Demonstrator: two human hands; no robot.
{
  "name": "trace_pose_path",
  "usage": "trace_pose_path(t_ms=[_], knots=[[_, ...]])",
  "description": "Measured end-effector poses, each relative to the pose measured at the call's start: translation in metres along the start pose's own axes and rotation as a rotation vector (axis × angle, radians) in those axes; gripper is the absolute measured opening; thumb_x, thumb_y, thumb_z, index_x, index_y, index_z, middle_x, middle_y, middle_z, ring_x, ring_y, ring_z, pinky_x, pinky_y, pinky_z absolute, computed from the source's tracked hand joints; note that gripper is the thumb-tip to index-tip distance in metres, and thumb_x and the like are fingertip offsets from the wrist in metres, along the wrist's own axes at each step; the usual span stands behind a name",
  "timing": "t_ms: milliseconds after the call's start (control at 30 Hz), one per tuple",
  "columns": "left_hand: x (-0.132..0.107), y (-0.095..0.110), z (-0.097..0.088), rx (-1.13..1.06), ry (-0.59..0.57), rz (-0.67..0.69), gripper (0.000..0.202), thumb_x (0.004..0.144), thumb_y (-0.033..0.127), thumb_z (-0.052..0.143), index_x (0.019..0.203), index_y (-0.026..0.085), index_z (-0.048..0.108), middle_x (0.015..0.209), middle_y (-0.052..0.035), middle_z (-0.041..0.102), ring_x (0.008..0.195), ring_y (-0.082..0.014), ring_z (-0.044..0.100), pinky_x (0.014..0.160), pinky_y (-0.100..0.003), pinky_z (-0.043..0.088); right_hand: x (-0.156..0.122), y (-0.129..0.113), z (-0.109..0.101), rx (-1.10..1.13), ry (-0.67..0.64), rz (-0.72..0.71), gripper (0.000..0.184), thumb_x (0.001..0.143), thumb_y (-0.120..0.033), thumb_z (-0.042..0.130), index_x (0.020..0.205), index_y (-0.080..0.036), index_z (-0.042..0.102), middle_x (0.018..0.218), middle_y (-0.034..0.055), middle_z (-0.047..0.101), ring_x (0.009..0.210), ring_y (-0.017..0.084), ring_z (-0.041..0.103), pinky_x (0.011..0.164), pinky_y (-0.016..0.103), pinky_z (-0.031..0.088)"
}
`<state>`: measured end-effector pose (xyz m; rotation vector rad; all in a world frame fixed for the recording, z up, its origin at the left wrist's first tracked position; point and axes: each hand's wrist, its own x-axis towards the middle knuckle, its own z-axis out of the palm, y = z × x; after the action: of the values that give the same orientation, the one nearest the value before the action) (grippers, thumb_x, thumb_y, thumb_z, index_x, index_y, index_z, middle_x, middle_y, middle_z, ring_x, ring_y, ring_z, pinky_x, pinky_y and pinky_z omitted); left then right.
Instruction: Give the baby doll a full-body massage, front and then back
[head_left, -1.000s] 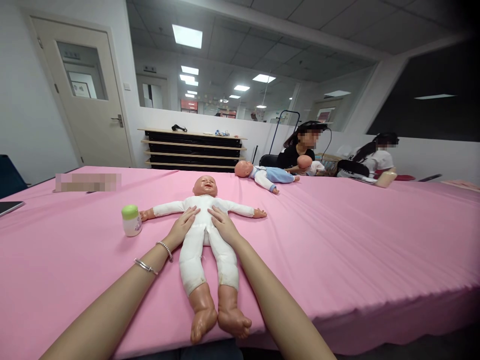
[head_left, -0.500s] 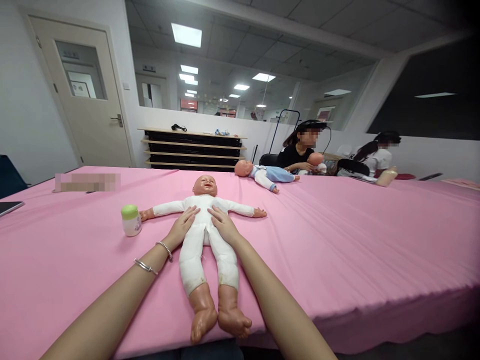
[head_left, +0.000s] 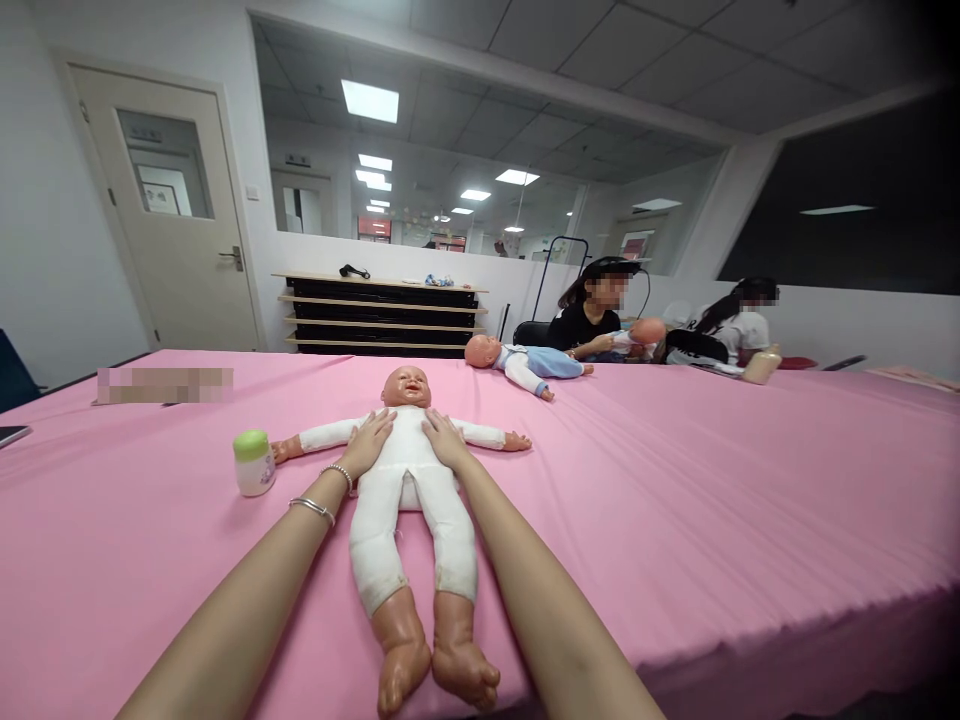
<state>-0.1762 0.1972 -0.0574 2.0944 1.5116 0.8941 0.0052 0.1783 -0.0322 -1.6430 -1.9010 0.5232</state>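
Note:
A baby doll [head_left: 409,480] in a white suit lies on its back on the pink table cover [head_left: 712,480], arms spread, feet toward me. My left hand [head_left: 366,443] lies flat on the left side of the doll's chest, fingers stretched out. My right hand [head_left: 444,440] lies flat on the right side of its chest, fingers extended too. Neither hand holds anything. Bracelets circle my left wrist. A small white bottle with a green cap [head_left: 253,463] stands upright just left of the doll's hand.
A second doll in blue [head_left: 525,362] lies farther back on the cover. Two people [head_left: 592,318] sit at the far side, one holding another doll. A tablet edge [head_left: 11,434] shows at far left. A low shelf [head_left: 379,312] and a door stand behind.
Both my hands have slid up the doll's trunk from its belly to its chest. My view has tilted slightly, shifting the scene.

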Motion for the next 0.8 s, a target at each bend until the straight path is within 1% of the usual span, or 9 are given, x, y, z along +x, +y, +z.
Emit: trace_pose_path(t_ms=[67, 200, 300, 367, 433, 533, 600, 700, 800], knots=[[-0.005, -0.011, -0.002, 0.162, 0.072, -0.102, 0.051, 0.092, 0.040, 0.025, 0.138, 0.021, 0.038, 0.147, -0.0061, 0.027, 0.138, -0.0256, 0.016, 0.110, -0.055, 0.009, -0.002, 0.015, 0.001, -0.054, 0.094, 0.130, 0.055, 0.092, -0.045, 0.026, 0.138, -0.017, 0.037, 0.146, 0.0094, 0.028, 0.139, 0.026, 0.018, 0.110, 0.056, 0.004], [-0.020, -0.024, -0.009, 0.387, 0.361, -0.280, 0.053, 0.089, 0.038, 0.031, 0.133, 0.011, 0.044, 0.143, -0.0146, 0.034, 0.138, -0.0277, 0.016, 0.110, -0.057, 0.003, -0.014, 0.039, 0.003, -0.172, 0.381, 0.296, 0.057, 0.090, -0.038, 0.027, 0.138, -0.008, 0.035, 0.147, 0.0146, 0.024, 0.139, 0.026, 0.014, 0.109, 0.057, -0.006], [-0.022, -0.022, -0.012, 0.356, 0.551, -0.282, 0.055, 0.091, 0.037, 0.024, 0.133, 0.006, 0.042, 0.140, -0.0170, 0.039, 0.138, -0.0272, 0.018, 0.110, -0.056, 0.007, -0.018, 0.042, 0.003, -0.155, 0.585, 0.220, 0.055, 0.090, -0.032, 0.025, 0.137, -0.005, 0.036, 0.146, 0.0148, 0.026, 0.140, 0.024, 0.013, 0.111, 0.054, -0.001], [-0.019, -0.019, -0.012, 0.298, 0.522, -0.120, 0.054, 0.092, 0.036, 0.021, 0.136, 0.009, 0.039, 0.142, -0.0135, 0.037, 0.138, -0.0235, 0.020, 0.112, -0.049, 0.012, -0.018, 0.039, 0.003, -0.101, 0.536, -0.012, 0.053, 0.091, -0.030, 0.021, 0.137, -0.009, 0.037, 0.146, 0.0103, 0.029, 0.139, 0.019, 0.016, 0.114, 0.046, 0.007], [-0.016, -0.017, -0.010, 0.249, 0.326, 0.060, 0.051, 0.093, 0.035, 0.020, 0.138, 0.017, 0.037, 0.145, -0.0070, 0.034, 0.137, -0.0196, 0.022, 0.112, -0.045, 0.015, -0.015, 0.036, 0.003, -0.049, 0.313, -0.202, 0.051, 0.092, -0.030, 0.019, 0.137, -0.017, 0.038, 0.145, 0.0049, 0.032, 0.138, 0.015, 0.022, 0.114, 0.042, 0.012], [-0.013, -0.016, -0.007, 0.256, 0.100, 0.069, 0.048, 0.094, 0.034, 0.020, 0.137, 0.023, 0.038, 0.144, -0.0031, 0.035, 0.135, -0.0201, 0.027, 0.111, -0.049, 0.015, -0.011, 0.034, 0.006, -0.056, 0.116, -0.143, 0.049, 0.093, -0.033, 0.020, 0.136, -0.020, 0.039, 0.144, 0.0032, 0.035, 0.136, 0.017, 0.027, 0.113, 0.046, 0.011], [-0.014, -0.017, -0.007, 0.315, 0.129, -0.033, 0.047, 0.093, 0.034, 0.022, 0.134, 0.020, 0.042, 0.141, -0.0053, 0.041, 0.134, -0.0231, 0.029, 0.110, -0.052, 0.013, -0.010, 0.034, 0.007, -0.110, 0.165, -0.030, 0.048, 0.093, -0.032, 0.023, 0.135, -0.017, 0.040, 0.143, 0.0054, 0.037, 0.136, 0.021, 0.026, 0.113, 0.048, 0.010], [-0.017, -0.017, -0.008, 0.394, 0.265, -0.137, 0.045, 0.092, 0.031, 0.025, 0.126, 0.016, 0.052, 0.135, -0.0079, 0.048, 0.134, -0.0264, 0.027, 0.109, -0.057, 0.010, -0.012, 0.034, 0.008, -0.156, 0.268, 0.074, 0.046, 0.092, -0.031, 0.028, 0.130, -0.014, 0.048, 0.139, 0.0076, 0.042, 0.135, 0.024, 0.028, 0.112, 0.051, 0.008], [-0.017, -0.018, -0.009, 0.348, 0.402, -0.148, 0.046, 0.092, 0.032, 0.025, 0.122, 0.014, 0.054, 0.134, -0.0099, 0.048, 0.134, -0.0265, 0.028, 0.110, -0.055, 0.012, -0.013, 0.034, 0.007, -0.095, 0.346, 0.059, 0.047, 0.091, -0.031, 0.028, 0.130, -0.015, 0.048, 0.140, 0.0081, 0.041, 0.135, 0.023, 0.028, 0.113, 0.049, 0.006]])
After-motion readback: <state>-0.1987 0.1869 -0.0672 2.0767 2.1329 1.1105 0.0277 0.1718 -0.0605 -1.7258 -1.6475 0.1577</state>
